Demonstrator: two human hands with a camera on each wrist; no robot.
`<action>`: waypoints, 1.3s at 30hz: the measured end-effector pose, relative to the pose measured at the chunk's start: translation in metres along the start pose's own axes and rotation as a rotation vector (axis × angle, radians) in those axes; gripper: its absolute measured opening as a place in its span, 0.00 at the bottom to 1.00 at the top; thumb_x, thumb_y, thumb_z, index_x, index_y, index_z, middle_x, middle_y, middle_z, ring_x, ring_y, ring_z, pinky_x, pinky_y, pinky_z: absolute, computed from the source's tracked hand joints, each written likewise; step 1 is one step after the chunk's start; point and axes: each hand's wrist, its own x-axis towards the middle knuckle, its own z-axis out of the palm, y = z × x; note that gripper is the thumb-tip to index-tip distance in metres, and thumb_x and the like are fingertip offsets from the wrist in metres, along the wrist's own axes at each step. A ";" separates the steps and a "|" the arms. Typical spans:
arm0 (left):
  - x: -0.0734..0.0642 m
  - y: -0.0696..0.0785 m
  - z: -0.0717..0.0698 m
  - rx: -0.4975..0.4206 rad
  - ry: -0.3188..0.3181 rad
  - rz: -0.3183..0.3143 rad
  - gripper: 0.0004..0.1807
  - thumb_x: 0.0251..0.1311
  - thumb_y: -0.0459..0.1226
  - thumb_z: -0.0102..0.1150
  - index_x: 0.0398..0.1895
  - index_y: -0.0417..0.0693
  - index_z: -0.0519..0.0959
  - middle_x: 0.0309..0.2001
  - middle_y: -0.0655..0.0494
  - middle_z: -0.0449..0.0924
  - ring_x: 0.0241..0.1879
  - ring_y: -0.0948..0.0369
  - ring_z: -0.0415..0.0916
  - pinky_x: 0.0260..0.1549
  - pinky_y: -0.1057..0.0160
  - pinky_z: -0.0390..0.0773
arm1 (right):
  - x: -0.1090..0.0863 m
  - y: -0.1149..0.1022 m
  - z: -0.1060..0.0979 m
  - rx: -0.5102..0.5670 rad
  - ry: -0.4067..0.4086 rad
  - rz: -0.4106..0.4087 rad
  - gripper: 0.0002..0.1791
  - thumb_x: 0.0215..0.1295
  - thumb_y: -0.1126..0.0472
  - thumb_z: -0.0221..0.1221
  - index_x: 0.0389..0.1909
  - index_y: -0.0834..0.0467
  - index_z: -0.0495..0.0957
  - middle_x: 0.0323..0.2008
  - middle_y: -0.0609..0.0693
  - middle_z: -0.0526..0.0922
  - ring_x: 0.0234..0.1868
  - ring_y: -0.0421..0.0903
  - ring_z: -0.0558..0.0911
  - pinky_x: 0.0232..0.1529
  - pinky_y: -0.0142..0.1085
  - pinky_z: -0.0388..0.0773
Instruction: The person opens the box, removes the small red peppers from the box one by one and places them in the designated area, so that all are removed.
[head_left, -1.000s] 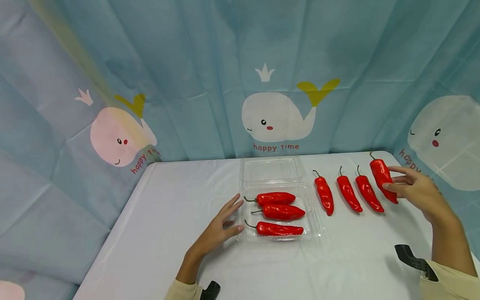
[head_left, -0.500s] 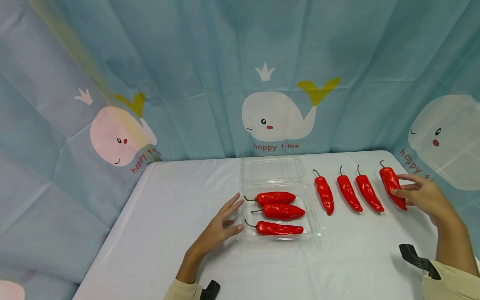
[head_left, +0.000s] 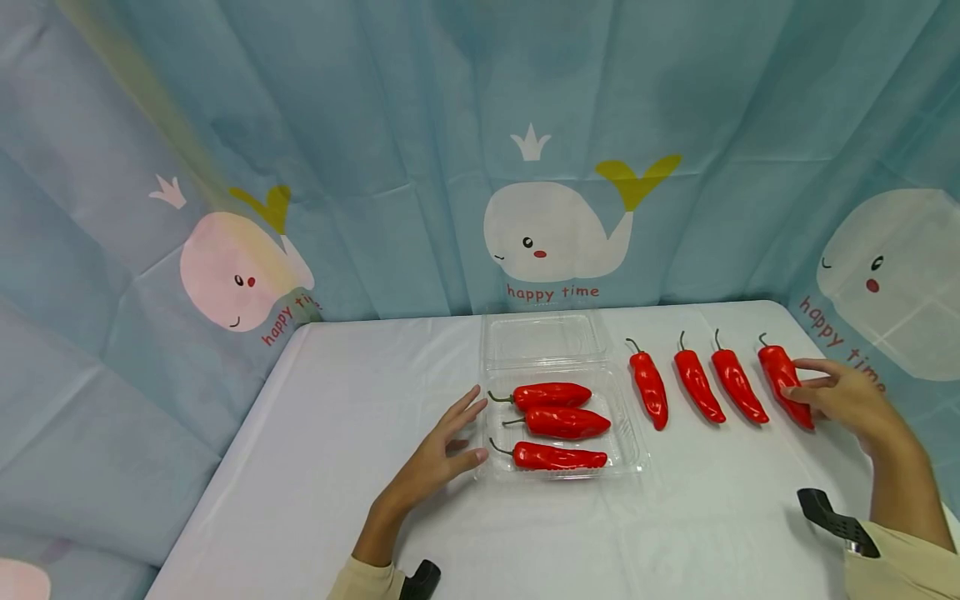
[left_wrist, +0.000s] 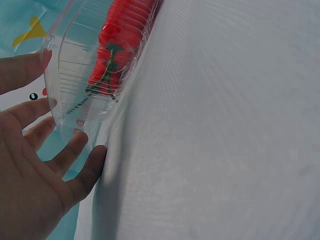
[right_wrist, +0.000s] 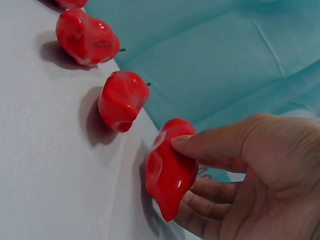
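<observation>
At the right end of a row of red chili peppers, my right hand (head_left: 847, 400) pinches the last chili pepper (head_left: 783, 383) between thumb and fingers. The right wrist view shows the thumb pressed on top of that pepper, which is at or very near the cloth. My left hand (head_left: 435, 458), fingers spread and fairly straight, touches the left edge of a clear plastic clamshell box (head_left: 626, 433). Inside the box's tray lie three more peppers, among them a middle pepper (head_left: 566, 423), stems pointing left. The box's lid (head_left: 546, 340) lies folded back behind it.
Three loose peppers lie between the box and my right hand: a left one (head_left: 648, 390), a middle one (head_left: 699, 387) and a right one (head_left: 738, 387). A white cloth (head_left: 322, 433) covers the table. A blue whale-print curtain (head_left: 420, 167) hangs behind.
My right hand has moved the pepper right and down towards the table, to the end of the row. The left hand and the box have stayed put.
</observation>
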 end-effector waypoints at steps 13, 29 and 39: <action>0.001 0.001 0.001 0.013 0.005 -0.020 0.41 0.71 0.36 0.64 0.84 0.49 0.60 0.87 0.53 0.45 0.83 0.44 0.50 0.69 0.34 0.72 | 0.003 -0.002 0.009 0.028 0.014 0.052 0.46 0.76 0.50 0.62 0.81 0.71 0.52 0.72 0.83 0.59 0.65 0.76 0.69 0.61 0.80 0.66; 0.001 0.003 0.001 0.007 0.005 -0.036 0.41 0.70 0.37 0.64 0.84 0.50 0.60 0.87 0.53 0.44 0.83 0.43 0.50 0.69 0.34 0.71 | 0.003 0.000 0.007 0.037 0.038 0.030 0.46 0.78 0.47 0.59 0.81 0.70 0.50 0.72 0.84 0.57 0.65 0.79 0.70 0.60 0.76 0.72; 0.000 0.002 0.001 0.017 0.007 -0.026 0.41 0.70 0.36 0.64 0.84 0.49 0.60 0.87 0.53 0.45 0.83 0.43 0.50 0.69 0.34 0.72 | -0.005 -0.013 0.005 0.039 0.096 -0.004 0.42 0.79 0.53 0.55 0.82 0.69 0.50 0.73 0.83 0.58 0.68 0.81 0.65 0.60 0.75 0.72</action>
